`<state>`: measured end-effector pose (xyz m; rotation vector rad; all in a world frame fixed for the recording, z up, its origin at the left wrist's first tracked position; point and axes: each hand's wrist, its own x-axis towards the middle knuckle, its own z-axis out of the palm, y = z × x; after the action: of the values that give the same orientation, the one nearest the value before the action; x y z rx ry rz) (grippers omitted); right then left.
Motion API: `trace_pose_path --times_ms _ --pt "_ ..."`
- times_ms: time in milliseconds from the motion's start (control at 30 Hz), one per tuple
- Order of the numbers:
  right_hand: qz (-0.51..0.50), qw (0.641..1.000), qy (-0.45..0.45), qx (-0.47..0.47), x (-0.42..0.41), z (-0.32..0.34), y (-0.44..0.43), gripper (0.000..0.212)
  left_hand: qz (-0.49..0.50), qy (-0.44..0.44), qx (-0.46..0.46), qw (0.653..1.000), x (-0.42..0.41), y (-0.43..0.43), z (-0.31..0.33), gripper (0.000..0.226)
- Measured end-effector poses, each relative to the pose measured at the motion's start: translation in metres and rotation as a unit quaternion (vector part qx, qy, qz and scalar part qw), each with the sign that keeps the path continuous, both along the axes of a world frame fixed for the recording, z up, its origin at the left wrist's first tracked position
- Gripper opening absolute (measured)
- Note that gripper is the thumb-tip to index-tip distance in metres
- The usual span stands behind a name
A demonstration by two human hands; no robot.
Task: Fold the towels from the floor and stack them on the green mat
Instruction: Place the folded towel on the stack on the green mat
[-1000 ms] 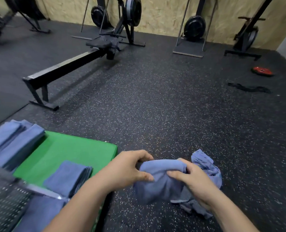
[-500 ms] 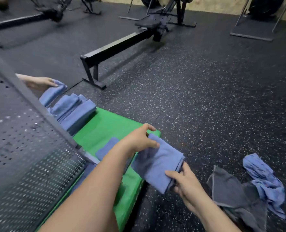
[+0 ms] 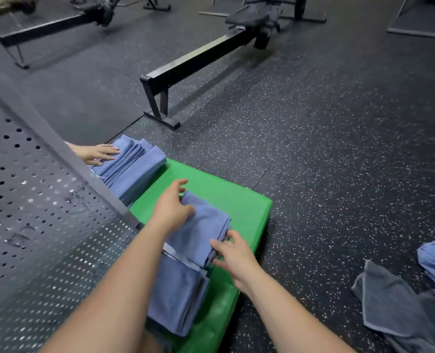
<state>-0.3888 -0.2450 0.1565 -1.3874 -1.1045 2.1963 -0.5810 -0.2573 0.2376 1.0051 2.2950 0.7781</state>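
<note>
Speckled rubber floor (image 3: pixel 326 154) under the green mat (image 3: pixel 247 212). Perforated metal panel (image 3: pixel 33 225) over the mat's left side. Rowing machine (image 3: pixel 198 64) beyond the mat. Loose towels (image 3: pixel 410 296), grey and blue, unfolded on the floor right of the mat. Far towel stack (image 3: pixel 135 169) at the mat's far-left corner, another person's hand (image 3: pixel 96 154) flat on it. Near towel stack (image 3: pixel 178 296) on the mat's near-left part; folded towel (image 3: pixel 201 230) lying on top of it. Left hand (image 3: pixel 172 207) rests flat on this towel, gripping nothing; right hand (image 3: pixel 233 256), fingers spread, touches its near-right edge.
</note>
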Motion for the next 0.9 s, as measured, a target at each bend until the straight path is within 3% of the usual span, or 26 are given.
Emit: trace_pose_path --times_ms 133,400,900 --pt "0.065 0.996 -0.048 -0.021 -0.004 -0.013 0.002 0.027 -0.037 0.035 -0.04 0.998 0.002 0.009 -0.004 0.072" --pt "0.08 0.987 -0.136 0.011 0.069 -0.041 0.028 0.024 -0.129 -0.076 -0.039 0.988 0.077 0.04 0.002 0.034" --pt "0.043 0.942 -0.325 0.07 0.377 -0.08 0.14 0.014 -0.338 -0.121 -0.072 0.931 0.301 0.106 0.013 0.015"
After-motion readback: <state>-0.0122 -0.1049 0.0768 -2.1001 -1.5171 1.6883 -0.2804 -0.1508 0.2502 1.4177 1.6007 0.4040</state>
